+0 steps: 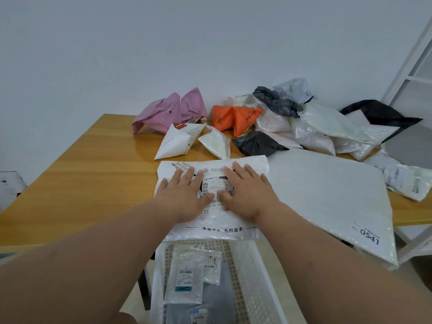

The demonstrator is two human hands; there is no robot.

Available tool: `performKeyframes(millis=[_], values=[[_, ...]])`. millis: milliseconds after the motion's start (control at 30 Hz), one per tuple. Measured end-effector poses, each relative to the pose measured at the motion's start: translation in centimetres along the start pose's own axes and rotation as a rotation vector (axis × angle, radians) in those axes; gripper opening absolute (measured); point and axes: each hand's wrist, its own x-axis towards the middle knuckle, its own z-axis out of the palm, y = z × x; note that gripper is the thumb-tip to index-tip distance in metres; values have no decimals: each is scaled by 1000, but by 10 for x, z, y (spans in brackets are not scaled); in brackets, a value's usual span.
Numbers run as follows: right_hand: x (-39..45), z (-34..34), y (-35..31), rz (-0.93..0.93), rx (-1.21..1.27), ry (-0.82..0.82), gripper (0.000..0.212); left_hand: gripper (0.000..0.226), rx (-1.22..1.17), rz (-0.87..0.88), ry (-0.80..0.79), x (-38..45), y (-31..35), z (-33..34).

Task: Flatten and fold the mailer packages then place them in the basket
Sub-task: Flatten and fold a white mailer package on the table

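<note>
A white bubble mailer (247, 169) with a shipping label lies flat at the near edge of the wooden table (81, 183). My left hand (184, 195) and my right hand (247, 192) press down on it side by side, palms flat and fingers spread. Just below the table edge stands a white perforated basket (254, 272) with several flattened mailers (184, 277) inside. A large white flat mailer (327, 195) marked 0541 lies to the right of my hands.
Puffed mailers crowd the far side of the table: pink (168, 111), orange (233, 118), white triangular (180, 141), dark grey (257, 143), and a white and black heap (327, 127) at the back right. A white frame (409, 66) stands at the right.
</note>
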Motion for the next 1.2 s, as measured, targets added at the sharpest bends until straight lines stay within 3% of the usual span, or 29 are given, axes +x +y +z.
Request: performKeyframes(millis=[167, 667, 800, 900, 1000, 1200], values=[[5, 8, 4, 18, 22, -100, 65, 78, 28, -5, -75, 7, 0, -3], [8, 21, 5, 28, 67, -38, 60, 75, 56, -1, -103, 9, 2, -1], [11, 8, 3, 33, 34, -101, 62, 77, 105, 0, -123, 7, 3, -7], [18, -12, 0, 30, -56, -8, 58, 76, 184, 12, 5, 10, 6, -25], [20, -14, -2, 43, 31, 114, 60, 72, 96, 7, 123, 20, 10, -32], [26, 0, 15, 95, -27, -175, 74, 73, 88, -45, -81, 31, 10, -12]])
